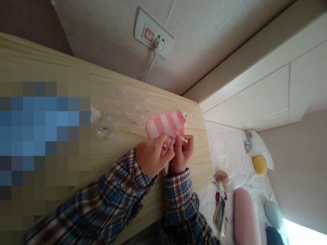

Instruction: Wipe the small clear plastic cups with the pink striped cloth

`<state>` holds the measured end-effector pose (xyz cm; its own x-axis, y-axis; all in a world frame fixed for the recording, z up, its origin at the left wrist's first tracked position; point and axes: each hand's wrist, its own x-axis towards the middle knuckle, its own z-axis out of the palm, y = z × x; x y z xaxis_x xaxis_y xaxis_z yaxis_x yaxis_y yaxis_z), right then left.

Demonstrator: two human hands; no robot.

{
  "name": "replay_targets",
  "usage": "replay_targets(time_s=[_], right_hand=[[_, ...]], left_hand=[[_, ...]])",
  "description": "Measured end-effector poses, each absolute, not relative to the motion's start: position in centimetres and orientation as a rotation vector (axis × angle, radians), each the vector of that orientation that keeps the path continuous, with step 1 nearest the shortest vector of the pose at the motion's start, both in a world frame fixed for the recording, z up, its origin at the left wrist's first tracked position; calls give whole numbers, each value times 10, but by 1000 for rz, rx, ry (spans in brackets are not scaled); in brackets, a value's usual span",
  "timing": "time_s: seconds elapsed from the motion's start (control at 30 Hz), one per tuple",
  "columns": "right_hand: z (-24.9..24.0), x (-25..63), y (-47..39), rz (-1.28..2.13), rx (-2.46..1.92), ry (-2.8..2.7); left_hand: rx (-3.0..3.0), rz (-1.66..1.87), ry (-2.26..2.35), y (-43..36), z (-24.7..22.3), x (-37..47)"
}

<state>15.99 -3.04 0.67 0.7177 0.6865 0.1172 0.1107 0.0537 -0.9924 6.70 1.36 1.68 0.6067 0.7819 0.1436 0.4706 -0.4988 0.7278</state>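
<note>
My left hand [154, 154] and my right hand [182, 153] meet over a pink and white striped cloth [167, 122] on the wooden table. Between their closed fingers is a small clear plastic piece [170, 137], which both hands pinch. Its exact shape is hard to make out. Several round clear plastic pieces [133, 124] lie to the left of the cloth, one of the larger ones [102, 130] farthest left. A few small clear pieces [189, 115] rest just beyond the cloth's right corner.
The table [201, 149] meets a wall with a socket [154, 32] and a plugged-in white cable. To the right, a white bed [222, 139] holds a phone [219, 212], red-handled scissors [218, 196], a pink cushion [245, 214] and a yellow object [260, 164]. The left side is pixelated.
</note>
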Motion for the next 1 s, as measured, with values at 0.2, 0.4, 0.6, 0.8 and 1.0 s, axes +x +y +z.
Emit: replay_targets(time_s=[0.2,0.4,0.6,0.8,1.0], right_hand=[[5,161,-30,458,-1489,-654],[4,161,-30,490,-1459,-676],[5,161,-29,445,-1475,-654],[6,161,-30,480,-1467,-692],[4,161,-29,472,-1461,-687]], left_hand=[[2180,600,991,13,18,67],[2164,609,974,14,18,66],[2159,610,976,13,16,67],[2164,627,988,13,16,66],[2159,621,983,13,17,67]])
